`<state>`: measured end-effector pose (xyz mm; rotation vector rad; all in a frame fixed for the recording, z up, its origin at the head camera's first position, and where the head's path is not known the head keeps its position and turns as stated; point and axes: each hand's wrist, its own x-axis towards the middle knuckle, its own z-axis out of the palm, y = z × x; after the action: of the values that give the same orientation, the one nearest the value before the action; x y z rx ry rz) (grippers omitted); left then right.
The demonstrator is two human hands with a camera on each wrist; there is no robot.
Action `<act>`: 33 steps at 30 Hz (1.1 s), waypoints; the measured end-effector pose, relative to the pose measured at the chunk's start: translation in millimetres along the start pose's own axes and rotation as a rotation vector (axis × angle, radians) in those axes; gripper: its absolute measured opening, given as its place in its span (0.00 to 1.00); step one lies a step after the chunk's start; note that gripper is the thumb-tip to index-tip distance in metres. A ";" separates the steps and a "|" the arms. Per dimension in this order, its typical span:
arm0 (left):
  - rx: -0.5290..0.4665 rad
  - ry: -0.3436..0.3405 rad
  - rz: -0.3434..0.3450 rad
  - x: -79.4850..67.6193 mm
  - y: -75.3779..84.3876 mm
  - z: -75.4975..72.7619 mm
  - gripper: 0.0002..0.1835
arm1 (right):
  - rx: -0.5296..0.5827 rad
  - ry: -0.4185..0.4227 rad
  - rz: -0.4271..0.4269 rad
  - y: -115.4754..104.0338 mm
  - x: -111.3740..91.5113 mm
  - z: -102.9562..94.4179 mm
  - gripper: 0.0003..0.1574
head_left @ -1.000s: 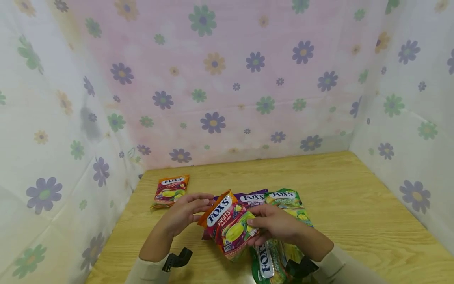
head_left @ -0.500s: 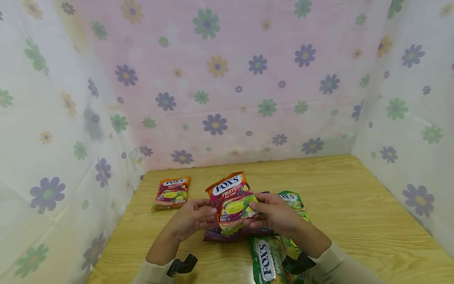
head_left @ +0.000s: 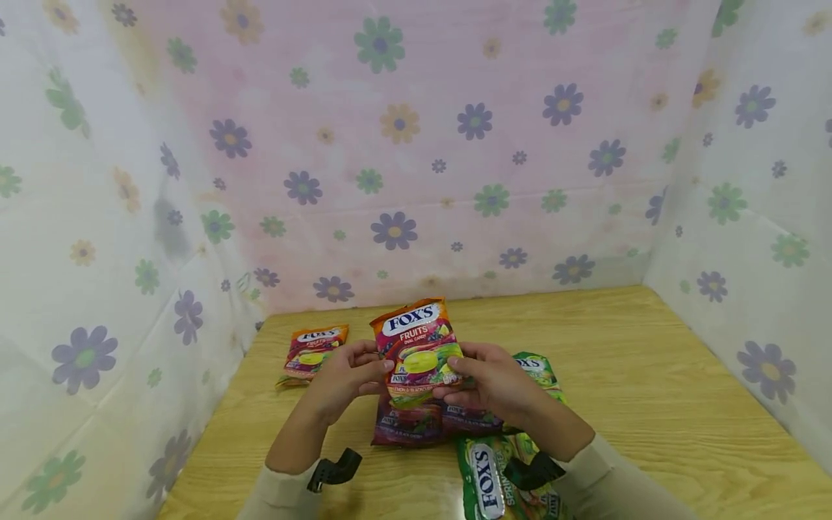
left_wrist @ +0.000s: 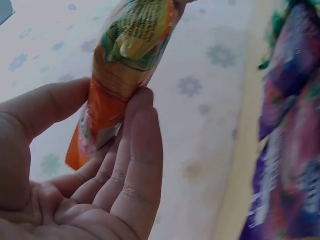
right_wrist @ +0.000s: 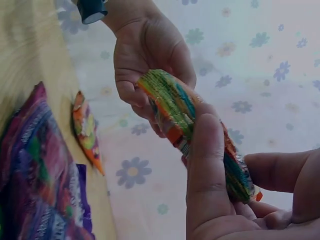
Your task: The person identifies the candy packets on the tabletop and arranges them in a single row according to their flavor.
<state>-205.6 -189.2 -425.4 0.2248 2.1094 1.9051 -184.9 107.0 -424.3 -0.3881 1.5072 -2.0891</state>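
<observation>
An orange and red bag of Fox's Fruits candy (head_left: 419,347) is held up between both hands, its front toward the head camera. My left hand (head_left: 347,381) pinches its left edge between thumb and fingers; the left wrist view shows the orange side of the candy bag (left_wrist: 112,95) in that grip. On the other edge, my right hand (head_left: 497,383) pinches the bag, thumb in front and fingers behind. Below and behind it lie purple Fox's candy bags (head_left: 416,426) on the table, partly covered by the held bag.
Another Fox's Fruits bag (head_left: 315,352) lies at the table's back left, with an orange edge of something beneath it. Green Fox's Spring Tea bags lie at the right, one green bag (head_left: 487,477) near the front and another green bag (head_left: 541,368) behind the right hand. Flowered cloth (head_left: 396,180) surrounds the wooden table (head_left: 624,361).
The Fruits bag has been raised off the purple bags and turned upright. My left hand, earlier loosely at its edge, now pinches it; the right hand has kept its hold.
</observation>
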 end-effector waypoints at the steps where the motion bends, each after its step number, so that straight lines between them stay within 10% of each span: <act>1: 0.004 0.009 0.010 0.4 2.9 -2.1 0.38 | -0.012 0.000 -0.006 -2.2 1.7 2.2 0.32; 17: -0.030 0.204 0.178 4.4 37.5 -29.5 0.32 | -0.570 0.291 -0.144 -33.2 39.4 45.5 0.29; 33: -0.037 0.265 0.278 18.0 19.9 -36.0 0.34 | -0.404 0.597 -0.324 14.6 89.6 50.8 0.33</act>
<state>-235.5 -215.5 -404.7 0.2845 2.3107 2.2394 -228.2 12.5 -427.5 -0.1566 2.3702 -2.2581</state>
